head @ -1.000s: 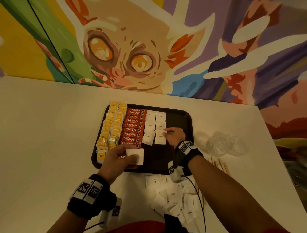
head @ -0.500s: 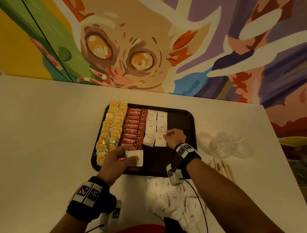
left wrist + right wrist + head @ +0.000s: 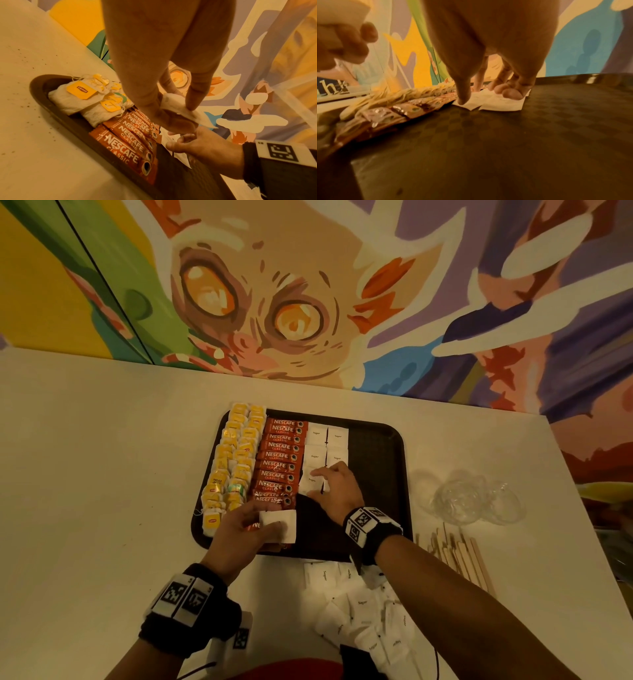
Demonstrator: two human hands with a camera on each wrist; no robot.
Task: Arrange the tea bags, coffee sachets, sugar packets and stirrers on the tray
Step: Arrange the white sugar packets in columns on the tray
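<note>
2 sorts, the tea bags and coffee sachets, lay ranked on the tray. The right hand pressed fingertips on laid sugar packets; the left hand pinched another sugar packet just short of that row. Behind both wrists, loose packets and the stirrers waited off the tray.

The head view looks steeply down over the worktop and tray; both wrist views sit close above that tray, facing the far wall.
</note>
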